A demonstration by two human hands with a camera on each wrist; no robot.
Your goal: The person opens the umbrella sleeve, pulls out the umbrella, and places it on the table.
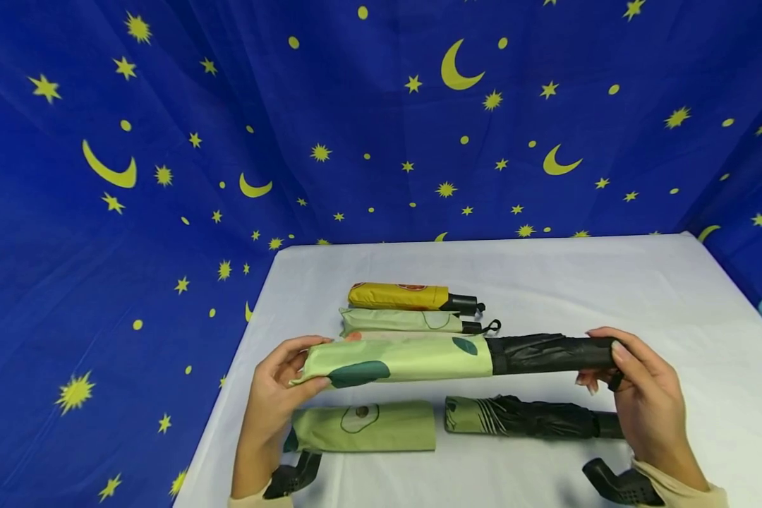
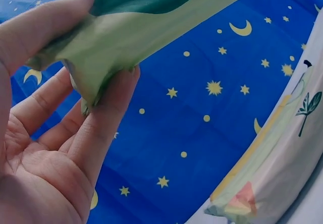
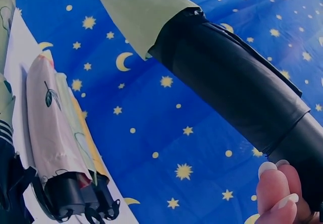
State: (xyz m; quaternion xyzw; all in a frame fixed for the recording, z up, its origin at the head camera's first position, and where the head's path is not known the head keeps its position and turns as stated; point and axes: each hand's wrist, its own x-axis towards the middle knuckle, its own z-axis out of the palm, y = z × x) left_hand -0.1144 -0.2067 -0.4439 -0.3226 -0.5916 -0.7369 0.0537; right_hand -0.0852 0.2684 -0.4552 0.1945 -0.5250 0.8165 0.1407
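Held level above the table is a folded black umbrella (image 1: pixel 546 355), its left part inside a light green sleeve (image 1: pixel 425 360) with dark green leaf shapes. My left hand (image 1: pixel 278 398) pinches the closed end of that sleeve between thumb and fingers; the left wrist view shows the cloth (image 2: pixel 136 37) bunched there. At the other end, my right hand (image 1: pixel 652 395) grips the black handle (image 3: pixel 298 143) with thumb and fingertips. Below the held umbrella lie a flat green sleeve (image 1: pixel 394 427) with an avocado print and a second folded umbrella (image 1: pixel 540 418), black with a green patterned part.
Behind the held umbrella, sleeved umbrellas lie in a row on the white-covered table (image 1: pixel 609 282): a yellow one (image 1: pixel 396 296), a pale green one (image 1: pixel 400 320), and a pinkish one (image 3: pixel 50 123) mostly hidden in the head view. A blue star-and-moon cloth (image 1: pixel 381 106) hangs behind.
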